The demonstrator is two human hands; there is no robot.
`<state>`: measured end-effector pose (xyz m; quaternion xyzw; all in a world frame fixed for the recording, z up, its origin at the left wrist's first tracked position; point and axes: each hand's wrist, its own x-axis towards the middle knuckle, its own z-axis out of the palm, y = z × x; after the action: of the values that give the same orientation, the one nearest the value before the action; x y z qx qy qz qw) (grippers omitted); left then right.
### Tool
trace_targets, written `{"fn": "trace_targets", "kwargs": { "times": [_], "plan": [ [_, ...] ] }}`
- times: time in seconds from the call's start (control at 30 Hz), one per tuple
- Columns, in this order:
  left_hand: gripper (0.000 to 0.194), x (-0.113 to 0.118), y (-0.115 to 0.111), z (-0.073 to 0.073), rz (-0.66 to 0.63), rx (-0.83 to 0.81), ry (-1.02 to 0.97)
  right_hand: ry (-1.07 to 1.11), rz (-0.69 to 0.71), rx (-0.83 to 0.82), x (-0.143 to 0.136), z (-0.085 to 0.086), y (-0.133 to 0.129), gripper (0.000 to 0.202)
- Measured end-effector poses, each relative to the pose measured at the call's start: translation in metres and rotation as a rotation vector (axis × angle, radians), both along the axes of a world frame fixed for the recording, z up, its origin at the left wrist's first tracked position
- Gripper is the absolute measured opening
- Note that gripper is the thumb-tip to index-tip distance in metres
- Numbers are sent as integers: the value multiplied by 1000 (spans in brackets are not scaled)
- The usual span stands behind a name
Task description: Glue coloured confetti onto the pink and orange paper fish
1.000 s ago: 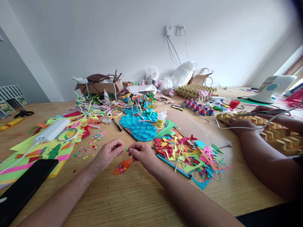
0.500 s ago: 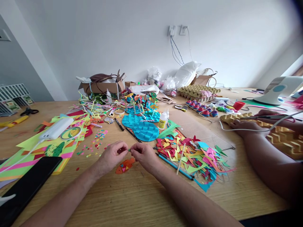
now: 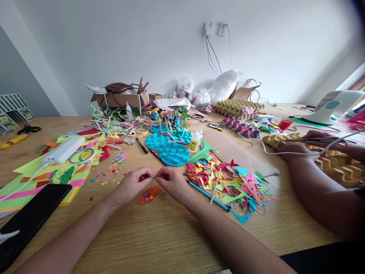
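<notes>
My left hand (image 3: 137,183) and my right hand (image 3: 173,183) meet tip to tip above the table, each with thumb and forefinger pinched. Between them shows a tiny green bit (image 3: 154,177), too small to make out clearly. Just below my fingers an orange paper fish (image 3: 148,195) with small coloured triangles lies flat on the wood. Beyond the hands are round blue woven-paper pieces (image 3: 174,154) and a black pen (image 3: 142,145). Small paper confetti (image 3: 119,158) is scattered left of my left hand.
Colourful paper scraps (image 3: 225,182), blue pens (image 3: 208,195) and a glue bottle (image 3: 195,140) lie to the right. Left are a black phone (image 3: 34,220), a white power bank (image 3: 65,150) and scissors (image 3: 28,129). Another person's hand (image 3: 295,147) rests at an egg tray (image 3: 339,167), far right.
The camera view has shifted slightly, so everything sits a little further left and higher. Both hands keep their fingertips together over the paper fish.
</notes>
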<state>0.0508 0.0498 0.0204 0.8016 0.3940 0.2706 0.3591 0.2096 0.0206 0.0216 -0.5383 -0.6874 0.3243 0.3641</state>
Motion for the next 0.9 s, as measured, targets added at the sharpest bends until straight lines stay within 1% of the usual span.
{"fn": "trace_targets", "kwargs": {
  "times": [0.2,0.47,0.7,0.9],
  "plan": [
    [12,0,0,1,-9,-43,17,-27,27,-35,1,-2,2,10],
    [15,-3,0,1,-24,-68,73,-51,36,-84,2,6,0,8],
    [17,-4,0,-2,-38,-66,106,-43,30,-81,3,4,1,8],
    [16,-4,0,-1,-31,-59,148,-39,68,-76,3,4,2,8]
  ]
}}
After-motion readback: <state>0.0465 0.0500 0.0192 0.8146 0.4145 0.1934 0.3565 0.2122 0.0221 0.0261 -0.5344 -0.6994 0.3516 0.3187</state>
